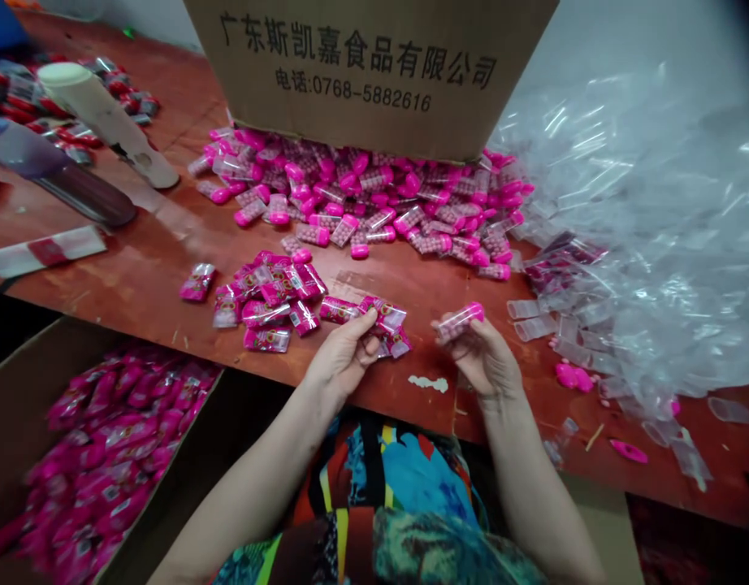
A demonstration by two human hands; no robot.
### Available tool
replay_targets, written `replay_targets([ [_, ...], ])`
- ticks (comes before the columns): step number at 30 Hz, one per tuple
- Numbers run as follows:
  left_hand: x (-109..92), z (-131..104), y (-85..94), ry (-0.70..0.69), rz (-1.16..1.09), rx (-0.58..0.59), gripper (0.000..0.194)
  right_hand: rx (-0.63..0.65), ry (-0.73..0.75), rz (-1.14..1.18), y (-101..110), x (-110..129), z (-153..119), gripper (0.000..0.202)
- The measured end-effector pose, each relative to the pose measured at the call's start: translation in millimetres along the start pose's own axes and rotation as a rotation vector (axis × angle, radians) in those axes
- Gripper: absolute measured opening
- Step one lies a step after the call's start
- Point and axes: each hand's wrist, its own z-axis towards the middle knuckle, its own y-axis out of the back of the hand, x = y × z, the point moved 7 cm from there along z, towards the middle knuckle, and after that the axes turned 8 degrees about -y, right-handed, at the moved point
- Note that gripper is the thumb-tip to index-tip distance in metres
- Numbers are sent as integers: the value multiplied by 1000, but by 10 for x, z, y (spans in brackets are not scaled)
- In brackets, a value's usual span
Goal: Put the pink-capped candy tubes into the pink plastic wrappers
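In the head view, the left hand (348, 353) pinches 1 shiny pink packet (383, 313) over the table (374, 390), maybe to lift it open. The right hand (481, 357) pinches 1 pink-capped tube (461, 322) by its cap end, perhaps so its other end stays free.

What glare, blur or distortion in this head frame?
Head view: streaky glare on the clear plastic sleeves; soft highlights on the red tabletop; boxed pink packets soft; upper right corner dark; carton print legible, its sides flaring upward.
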Motion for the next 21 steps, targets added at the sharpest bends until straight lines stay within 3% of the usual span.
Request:
replay_targets([
  [4, 120, -30, 0, 58, -88, -53, 29, 34, -11, -28, -385, -320, -237, 38],
  [7, 143, -57, 10, 57, -115, -65, 27, 13, 17, -153, -535, -473, -302, 44],
  [14, 147, -105, 30, -3, -36, -31, 27, 37, 25, -277, -593, -475, -348, 49],
  [21, 203, -131, 24, -42, 151, 169, 37, 76, 43, -310, -568, -541, -378, 56],
])
